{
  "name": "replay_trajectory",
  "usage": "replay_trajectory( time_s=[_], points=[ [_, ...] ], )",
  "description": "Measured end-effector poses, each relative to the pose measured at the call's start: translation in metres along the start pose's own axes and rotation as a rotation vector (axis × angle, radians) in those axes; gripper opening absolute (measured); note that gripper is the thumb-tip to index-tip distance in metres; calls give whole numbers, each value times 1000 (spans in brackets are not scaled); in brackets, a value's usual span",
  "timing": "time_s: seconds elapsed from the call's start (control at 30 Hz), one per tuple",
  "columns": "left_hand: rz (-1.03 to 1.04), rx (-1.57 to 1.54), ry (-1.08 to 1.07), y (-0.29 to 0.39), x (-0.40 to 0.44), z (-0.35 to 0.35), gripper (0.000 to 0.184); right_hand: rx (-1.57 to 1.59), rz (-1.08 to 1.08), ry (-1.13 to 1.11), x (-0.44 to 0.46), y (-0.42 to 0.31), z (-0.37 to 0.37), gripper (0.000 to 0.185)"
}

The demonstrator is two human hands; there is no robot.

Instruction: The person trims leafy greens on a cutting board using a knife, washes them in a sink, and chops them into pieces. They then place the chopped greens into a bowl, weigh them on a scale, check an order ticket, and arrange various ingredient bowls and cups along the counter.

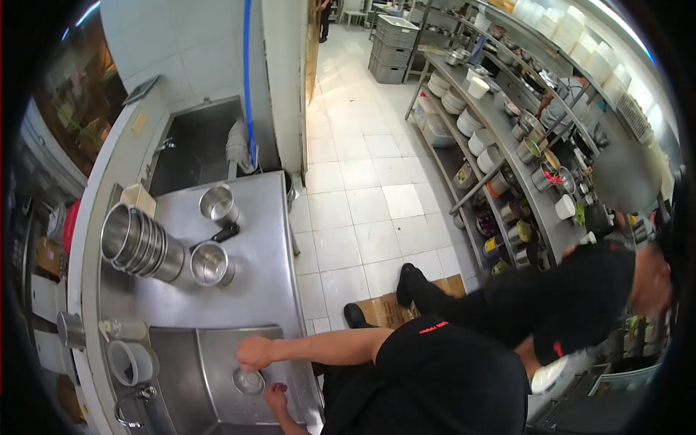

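My right hand (254, 353) is closed above the sink (192, 362), at the upper edge of a small round metal bowl (249, 381). What its fingers hold, if anything, is hidden. On the other side of the bowl is my left hand (276, 398), its fingers curled, with a small reddish patch at the fingertips that I cannot identify. The bowl sits in the sink basin between both hands. A curved metal faucet (134, 406) reaches in from the far side of the sink.
Stacked steel pots (138, 243), a handled pan (210, 262) and another pot (219, 205) stand on the counter (261, 254). A plastic tub (132, 364) sits beside the sink. Behind me, a person in black (580, 283) stands close, near shelves of dishes (453, 101).
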State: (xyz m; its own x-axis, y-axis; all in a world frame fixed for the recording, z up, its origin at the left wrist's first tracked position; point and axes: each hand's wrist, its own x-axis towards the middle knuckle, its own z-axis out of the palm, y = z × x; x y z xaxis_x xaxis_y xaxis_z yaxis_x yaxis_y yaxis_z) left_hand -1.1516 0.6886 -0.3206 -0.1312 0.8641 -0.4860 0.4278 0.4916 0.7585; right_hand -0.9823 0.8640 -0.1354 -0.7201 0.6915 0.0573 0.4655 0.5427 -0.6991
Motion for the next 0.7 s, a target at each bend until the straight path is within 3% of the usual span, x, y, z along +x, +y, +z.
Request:
replay_trajectory(
  time_s=[0.1,0.17,0.23,0.27,0.3,0.37,0.43,0.6,0.7],
  points=[
    [104,50,169,25,2,-6,21,12,-138,120,-12,-9,-48,21],
    [135,5,268,23,17,-7,16,65,-178,-85,-25,-9,-84,17],
    [126,-83,318,23,30,-12,16,62,-185,-89,-47,17,-91,18],
    [99,186,208,19,40,-23,27,68,-193,-98,-59,26,-95,24],
    [74,460,100,33,48,-27,61,63,-194,-85,-66,35,-96,24],
    [122,401,224,60,49,-18,51,51,-116,-121,-80,51,-105,33],
    [158,339,336,112,31,-3,42,55,-137,-52,-85,69,-109,31],
    [244,787,1055,239,19,30,30,39,-146,3,-75,94,-152,16],
    [307,654,987,286,37,27,27,60,-97,84,-71,95,-189,19]
  ],
)
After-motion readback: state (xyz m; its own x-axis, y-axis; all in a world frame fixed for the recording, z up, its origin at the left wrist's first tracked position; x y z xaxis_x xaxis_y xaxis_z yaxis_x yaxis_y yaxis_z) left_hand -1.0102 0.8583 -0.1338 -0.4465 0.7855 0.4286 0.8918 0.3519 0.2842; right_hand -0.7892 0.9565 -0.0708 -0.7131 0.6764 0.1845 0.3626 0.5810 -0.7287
